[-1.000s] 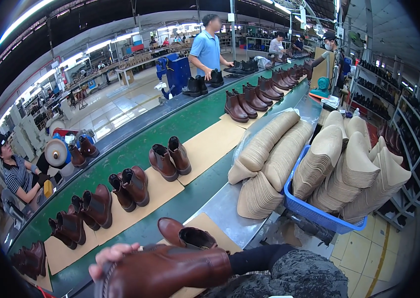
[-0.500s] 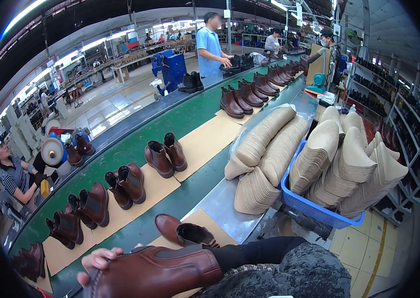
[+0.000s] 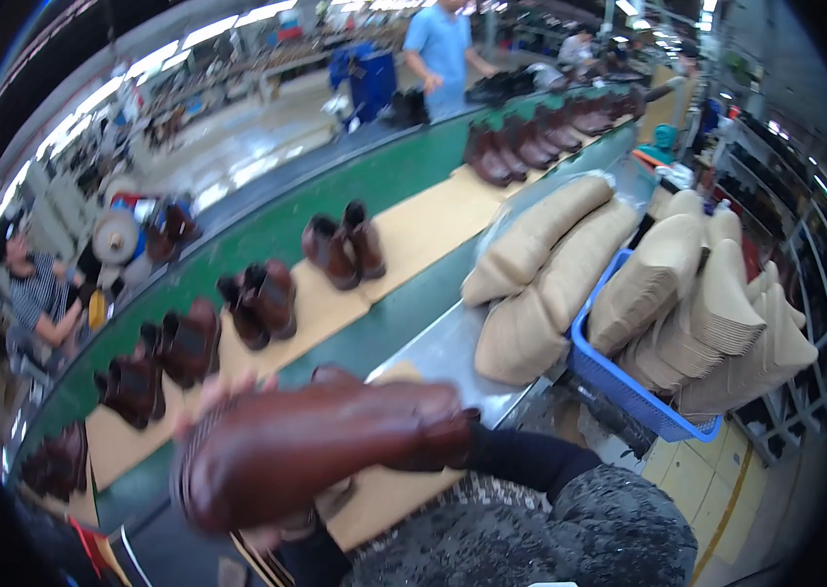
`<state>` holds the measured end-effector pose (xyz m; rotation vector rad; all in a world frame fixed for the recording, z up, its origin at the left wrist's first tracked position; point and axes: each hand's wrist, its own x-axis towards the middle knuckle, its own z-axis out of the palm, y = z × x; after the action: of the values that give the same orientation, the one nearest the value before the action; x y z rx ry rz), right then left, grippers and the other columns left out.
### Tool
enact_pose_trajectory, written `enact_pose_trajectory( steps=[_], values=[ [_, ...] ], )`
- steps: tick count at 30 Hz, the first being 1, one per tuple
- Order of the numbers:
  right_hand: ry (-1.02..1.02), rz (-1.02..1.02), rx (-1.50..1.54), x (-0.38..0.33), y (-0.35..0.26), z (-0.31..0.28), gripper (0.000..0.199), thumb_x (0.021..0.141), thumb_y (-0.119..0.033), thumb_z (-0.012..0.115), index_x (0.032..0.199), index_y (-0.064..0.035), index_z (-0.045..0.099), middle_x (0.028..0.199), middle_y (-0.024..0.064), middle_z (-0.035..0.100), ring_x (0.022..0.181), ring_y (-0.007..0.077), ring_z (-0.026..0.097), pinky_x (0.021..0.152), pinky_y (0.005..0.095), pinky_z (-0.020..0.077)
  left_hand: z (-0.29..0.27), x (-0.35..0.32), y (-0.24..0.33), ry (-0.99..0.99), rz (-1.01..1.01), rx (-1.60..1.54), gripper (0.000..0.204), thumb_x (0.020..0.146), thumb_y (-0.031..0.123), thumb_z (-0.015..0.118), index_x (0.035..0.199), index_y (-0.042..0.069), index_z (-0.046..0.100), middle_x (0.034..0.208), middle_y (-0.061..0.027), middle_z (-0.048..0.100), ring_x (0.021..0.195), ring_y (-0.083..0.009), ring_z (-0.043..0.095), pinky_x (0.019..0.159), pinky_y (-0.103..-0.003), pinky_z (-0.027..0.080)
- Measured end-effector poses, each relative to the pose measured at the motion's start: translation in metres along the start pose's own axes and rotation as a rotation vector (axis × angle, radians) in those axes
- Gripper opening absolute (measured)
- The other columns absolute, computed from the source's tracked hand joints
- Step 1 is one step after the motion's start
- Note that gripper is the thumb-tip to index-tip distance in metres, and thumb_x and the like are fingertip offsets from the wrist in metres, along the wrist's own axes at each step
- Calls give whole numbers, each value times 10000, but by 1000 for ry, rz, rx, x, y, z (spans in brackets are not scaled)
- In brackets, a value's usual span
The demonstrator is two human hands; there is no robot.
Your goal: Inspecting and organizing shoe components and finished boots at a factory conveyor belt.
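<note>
Brown boot [image 3: 316, 440] was up off the tabletop [image 3: 443, 350], lying crosswise right in front of me, sole end to L, ankle end to R. L hand [image 3: 221, 394] was wrapped round the sole end, fingers bent over the far edge, a bit more of it showing underneath; motion blur, so couldn't call exact finger pos. R hand I couldn't see: dark sleeve [image 3: 531, 458] ran right up to the ankle end, so prob tucked inside, but couldn't tell if spread or closed.

Handling, my est: med weight, most of it in the sole, so it'd want to tip sole-down if held by the ankle only. Sole looked stiff, upper semi-soft; ankle part would prob fold under a hard squeeze. Leather looked smooth + shiny, so slip risk w/ bare skin, also scuff risk from nails. Not fragile otherwise.

Best hold IMO: firm on the sole edge, 2nd support inside the ankle, no pinching the glossy upper. Mate boot [image 3: 335, 374] sat just behind, mostly hidden, so clearance there was tight. Other boots [image 3: 272, 298] stood on tan paper [image 3: 423, 235] along the green belt [image 3: 404, 176], well apart.
</note>
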<state>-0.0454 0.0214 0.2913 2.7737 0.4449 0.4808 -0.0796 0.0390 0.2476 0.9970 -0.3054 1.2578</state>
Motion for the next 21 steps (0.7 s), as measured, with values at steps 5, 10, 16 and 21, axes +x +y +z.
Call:
enact_pose_trajectory(
  steps=[5,10,16,21],
  values=[
    [274,-379,472,89,114,154,389,885,-221,659,1226,-43,599,1202,158,629,1110,257,613,959,370,449,-23,6,-38,-37,-111,541,835,716,284,664,1453,12,382,1432,-143,431,1302,-282,432,1083,-420,333],
    [405,-529,1211,81,90,236,383,819,-169,716,1177,-57,637,1067,162,682,991,309,661,853,365,511,-47,-20,-46,-187,-290,1086,551,802,249,707,1289,28,576,1273,-141,544,1156,-294,496,1006,-379,392],
    [-229,-430,1541,53,79,251,243,841,-60,661,1078,-3,666,997,179,693,924,300,674,809,363,526,-54,-62,-93,-424,-411,1275,462,872,260,689,1237,1,572,1141,-172,561,1009,-324,592,864,-371,489],
    [-584,-220,2194,42,140,184,363,958,-93,574,1292,50,556,1250,141,607,1136,212,601,967,319,487,-64,-68,-99,-359,-562,1245,327,900,136,616,1189,-10,574,1124,-172,565,953,-357,618,815,-406,518]
  ],
)
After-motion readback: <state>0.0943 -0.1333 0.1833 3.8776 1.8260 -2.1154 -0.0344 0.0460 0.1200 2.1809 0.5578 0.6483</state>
